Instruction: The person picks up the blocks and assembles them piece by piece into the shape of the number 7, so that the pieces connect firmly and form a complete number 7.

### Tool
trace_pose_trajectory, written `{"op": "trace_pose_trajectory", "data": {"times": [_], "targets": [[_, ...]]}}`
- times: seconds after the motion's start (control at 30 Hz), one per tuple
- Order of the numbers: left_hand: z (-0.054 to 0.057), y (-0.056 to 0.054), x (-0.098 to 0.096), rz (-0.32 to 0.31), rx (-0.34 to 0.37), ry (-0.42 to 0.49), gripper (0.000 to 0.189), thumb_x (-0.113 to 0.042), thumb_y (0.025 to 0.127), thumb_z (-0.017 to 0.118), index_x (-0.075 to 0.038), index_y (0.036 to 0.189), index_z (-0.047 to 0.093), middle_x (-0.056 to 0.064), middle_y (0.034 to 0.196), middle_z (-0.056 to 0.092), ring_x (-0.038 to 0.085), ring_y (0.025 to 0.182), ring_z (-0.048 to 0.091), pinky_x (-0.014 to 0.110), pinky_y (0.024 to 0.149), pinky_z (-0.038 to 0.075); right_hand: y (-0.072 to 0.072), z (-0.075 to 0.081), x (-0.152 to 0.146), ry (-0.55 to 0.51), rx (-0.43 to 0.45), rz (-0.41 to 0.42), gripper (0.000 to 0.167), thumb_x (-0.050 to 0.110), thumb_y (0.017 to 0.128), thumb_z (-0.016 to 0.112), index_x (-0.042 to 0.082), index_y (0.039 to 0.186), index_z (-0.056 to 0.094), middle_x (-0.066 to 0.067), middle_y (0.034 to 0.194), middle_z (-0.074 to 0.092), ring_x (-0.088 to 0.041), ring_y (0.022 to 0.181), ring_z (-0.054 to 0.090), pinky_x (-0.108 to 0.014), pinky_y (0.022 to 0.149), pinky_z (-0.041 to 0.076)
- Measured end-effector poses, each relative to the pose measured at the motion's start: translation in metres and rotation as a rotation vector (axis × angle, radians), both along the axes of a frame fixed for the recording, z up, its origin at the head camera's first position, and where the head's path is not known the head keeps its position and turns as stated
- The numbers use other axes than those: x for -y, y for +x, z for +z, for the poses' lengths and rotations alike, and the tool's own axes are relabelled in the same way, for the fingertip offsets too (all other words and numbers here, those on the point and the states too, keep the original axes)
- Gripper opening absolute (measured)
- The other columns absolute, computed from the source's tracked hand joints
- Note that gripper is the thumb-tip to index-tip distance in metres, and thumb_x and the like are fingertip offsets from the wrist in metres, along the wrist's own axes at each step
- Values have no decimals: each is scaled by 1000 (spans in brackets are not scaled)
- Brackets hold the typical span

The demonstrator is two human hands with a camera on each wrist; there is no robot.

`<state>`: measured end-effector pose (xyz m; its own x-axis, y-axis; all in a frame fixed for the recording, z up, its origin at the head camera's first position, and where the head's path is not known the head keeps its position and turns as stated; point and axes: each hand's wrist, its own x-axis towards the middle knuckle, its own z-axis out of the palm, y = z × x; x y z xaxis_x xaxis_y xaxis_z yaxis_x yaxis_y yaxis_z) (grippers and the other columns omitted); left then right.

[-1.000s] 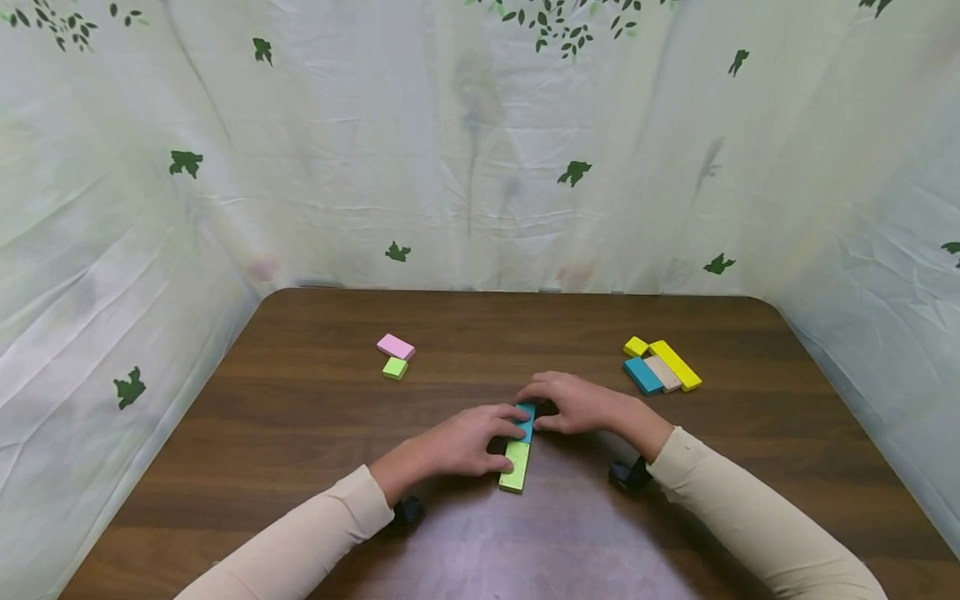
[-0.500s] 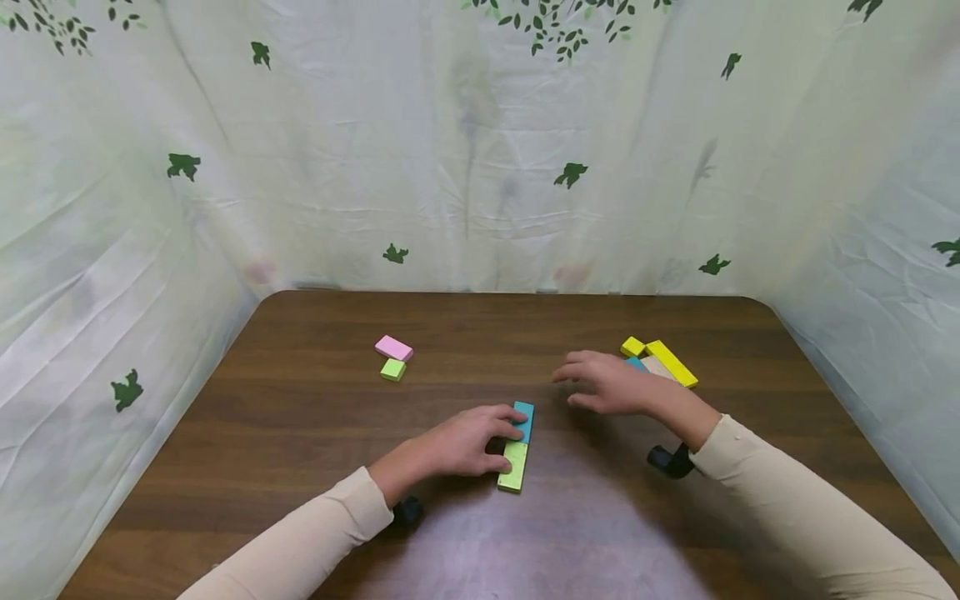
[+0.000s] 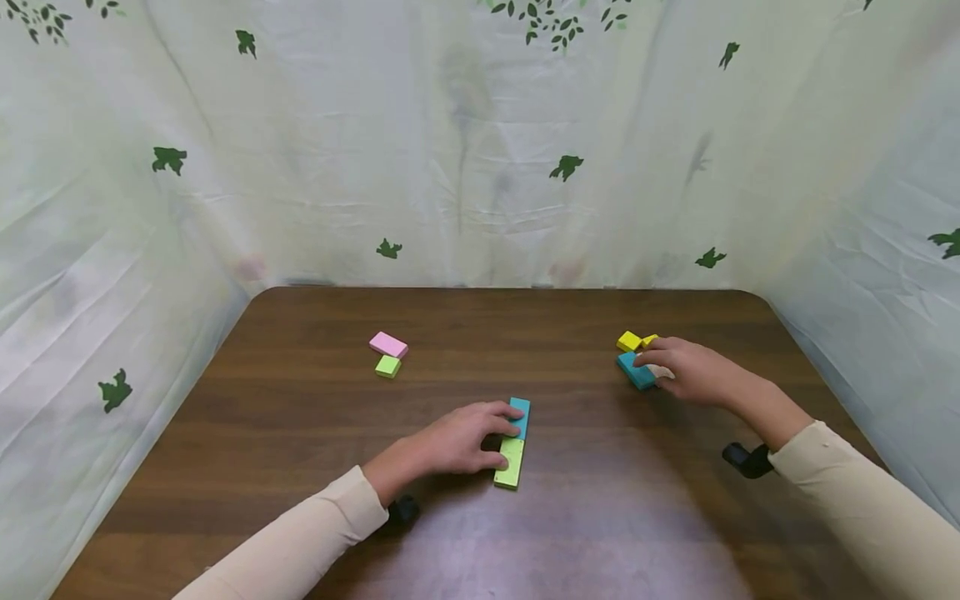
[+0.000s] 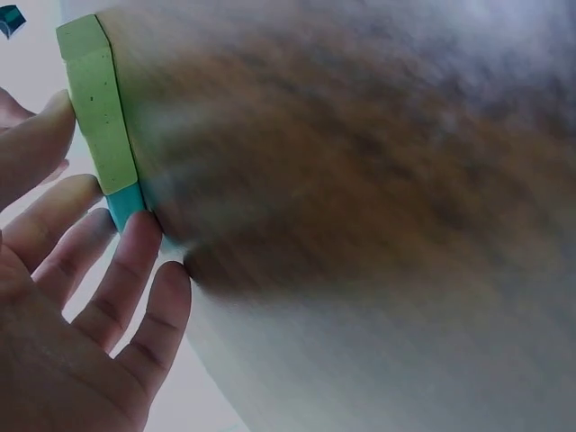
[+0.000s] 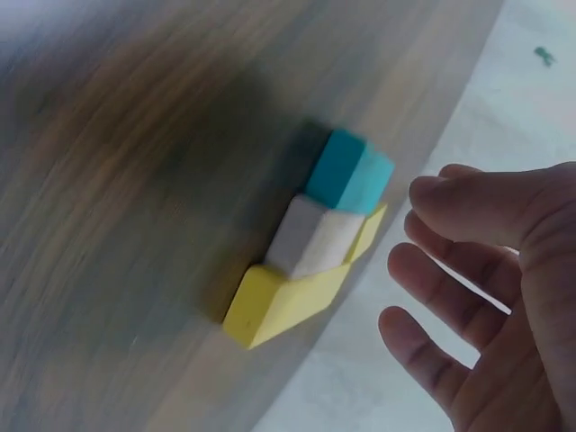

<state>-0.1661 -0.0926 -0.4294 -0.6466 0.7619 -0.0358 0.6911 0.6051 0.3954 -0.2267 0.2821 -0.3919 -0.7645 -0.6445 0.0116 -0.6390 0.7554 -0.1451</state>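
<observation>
My left hand [image 3: 459,439] rests by a blue block [image 3: 525,423] and a light green block [image 3: 512,468], which lie end to end on the table. Its fingertips touch the blue block and its thumb the green block [image 4: 99,112], the fingers loosely extended. My right hand [image 3: 699,373] hovers over a group of blocks at the right, fingers apart and holding nothing. In that group a blue block [image 5: 349,171], a beige block [image 5: 315,236] and a long yellow block [image 5: 286,301] lie side by side. The hand partly hides the beige and long yellow ones in the head view.
Beside the right group lies a small yellow block [image 3: 628,340]. At the back left, a pink block [image 3: 388,344] and a small green block [image 3: 387,367] lie close together on the brown table [image 3: 480,333]. A pale leaf-print cloth [image 3: 480,208] surrounds the table's back and sides.
My right hand has left the middle blue block and moved right to the group of blocks. The left hand has stayed on the blue and green blocks.
</observation>
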Motion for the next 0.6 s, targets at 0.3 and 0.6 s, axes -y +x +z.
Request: {"op": "trace_pose_trajectory", "data": {"times": [0.3, 0.6], "targets": [[0, 0, 1, 2, -6, 2, 42, -23, 89, 74, -11, 128, 67, 3, 148, 53, 27, 136, 52, 42, 109, 45, -6, -1, -2, 26, 2, -1, 36, -4, 82, 72, 4, 117, 70, -16, 118, 65, -34, 107, 62, -49, 89, 55], [-3, 0, 1, 5, -3, -9, 44, -25, 89, 74, -12, 130, 66, 2, 149, 51, 26, 137, 51, 42, 110, 44, -15, -16, 4, -1, -83, 63, 39, -10, 78, 72, 4, 115, 71, -15, 114, 65, -30, 100, 60, -44, 83, 55]]}}
